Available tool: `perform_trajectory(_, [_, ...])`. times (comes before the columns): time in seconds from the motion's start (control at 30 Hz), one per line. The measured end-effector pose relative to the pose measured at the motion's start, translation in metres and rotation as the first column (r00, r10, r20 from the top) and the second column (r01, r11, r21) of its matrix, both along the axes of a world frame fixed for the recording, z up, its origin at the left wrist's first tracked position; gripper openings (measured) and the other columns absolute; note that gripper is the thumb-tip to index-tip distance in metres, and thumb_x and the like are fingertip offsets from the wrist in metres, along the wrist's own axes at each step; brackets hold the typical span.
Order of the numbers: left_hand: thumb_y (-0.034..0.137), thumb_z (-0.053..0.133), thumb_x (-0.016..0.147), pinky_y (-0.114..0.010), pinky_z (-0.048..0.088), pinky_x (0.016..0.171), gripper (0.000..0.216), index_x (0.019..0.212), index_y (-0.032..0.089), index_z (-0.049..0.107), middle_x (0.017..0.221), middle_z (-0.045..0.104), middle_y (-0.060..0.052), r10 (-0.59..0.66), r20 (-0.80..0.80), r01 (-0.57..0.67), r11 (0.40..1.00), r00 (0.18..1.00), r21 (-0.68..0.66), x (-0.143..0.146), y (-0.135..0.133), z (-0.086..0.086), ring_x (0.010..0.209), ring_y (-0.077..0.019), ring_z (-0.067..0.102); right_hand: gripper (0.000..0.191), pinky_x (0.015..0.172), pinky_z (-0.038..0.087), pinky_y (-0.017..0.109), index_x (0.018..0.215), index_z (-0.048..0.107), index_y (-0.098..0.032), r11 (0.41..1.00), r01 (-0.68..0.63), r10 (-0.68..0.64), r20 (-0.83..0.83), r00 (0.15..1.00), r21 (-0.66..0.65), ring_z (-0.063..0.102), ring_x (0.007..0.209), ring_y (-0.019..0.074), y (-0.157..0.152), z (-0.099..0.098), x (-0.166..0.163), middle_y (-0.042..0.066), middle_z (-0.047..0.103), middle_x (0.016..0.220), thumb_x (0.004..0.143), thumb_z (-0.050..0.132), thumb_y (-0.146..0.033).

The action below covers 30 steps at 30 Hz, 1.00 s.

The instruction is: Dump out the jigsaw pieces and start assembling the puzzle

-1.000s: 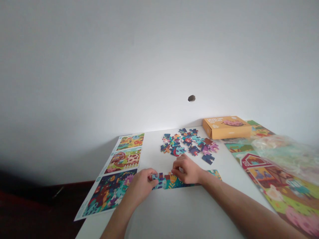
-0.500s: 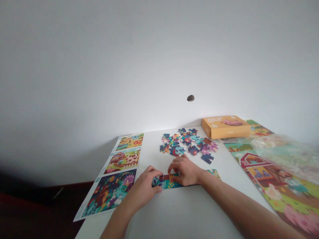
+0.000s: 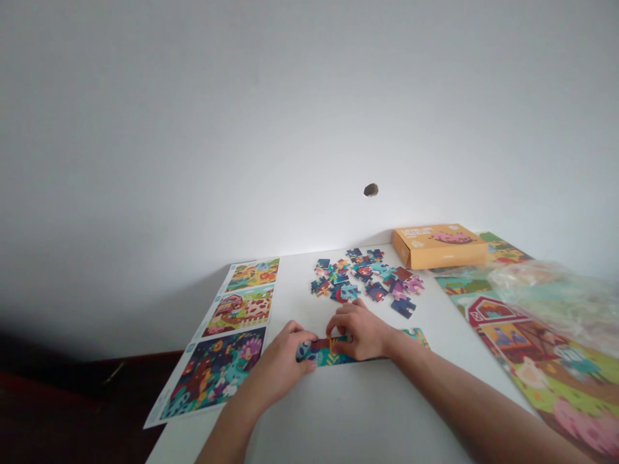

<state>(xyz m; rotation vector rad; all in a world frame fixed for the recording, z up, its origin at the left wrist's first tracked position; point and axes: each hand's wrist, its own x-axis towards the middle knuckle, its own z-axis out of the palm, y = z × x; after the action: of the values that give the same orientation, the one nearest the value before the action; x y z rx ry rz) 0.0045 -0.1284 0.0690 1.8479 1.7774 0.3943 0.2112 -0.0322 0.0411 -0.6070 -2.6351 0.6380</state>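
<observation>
A joined strip of teal and orange puzzle pieces [image 3: 325, 354] lies on the white table [image 3: 358, 412] in front of me. My left hand [image 3: 280, 366] grips the strip's left end, fingers curled over it. My right hand [image 3: 360, 330] presses down on the strip's middle with bent fingers pinching a piece. The strip's right end [image 3: 416, 336] shows past my right wrist. A heap of several loose puzzle pieces [image 3: 367, 278] lies just beyond my right hand.
A sheet with three reference pictures [image 3: 227, 332] lies along the table's left edge. An orange puzzle box [image 3: 438, 245] stands at the back right. A finished farm puzzle [image 3: 536, 351] and a clear plastic bag [image 3: 556, 296] fill the right side. A wall rises behind.
Both hands drew closer together over the strip, the left hand sliding right along its end. The loose pieces have not moved.
</observation>
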Motion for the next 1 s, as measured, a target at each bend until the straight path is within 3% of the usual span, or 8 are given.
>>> perform_trajectory(0.5, [0.026,0.070,0.070,-0.028,0.041,0.085,0.030,0.100,0.026,0.065,0.103,0.055,-0.001,0.029,-0.061,-0.027,0.999,0.998,0.030,0.003,0.001,-0.004,0.091,-0.0186,0.058,0.022,0.079,0.029,0.033,0.096,0.069,-0.023,1.000,0.004,-0.004,0.017,1.000,0.013,0.057,0.081,0.0169,-0.001,0.002,0.000,0.000,0.065,0.082,0.077,0.070,-0.034])
perform_trajectory(1.0, [0.018,0.074,0.065,-0.024,0.039,0.071,0.022,0.085,0.021,0.064,0.089,0.056,0.001,0.054,-0.063,-0.050,0.997,0.997,0.050,0.004,0.019,-0.013,0.079,-0.0154,0.056,0.021,0.080,0.029,0.033,0.096,0.068,-0.023,1.000,0.011,-0.012,0.023,1.000,0.010,0.058,0.082,0.0175,-0.003,0.003,0.000,0.001,0.066,0.083,0.077,0.070,-0.030])
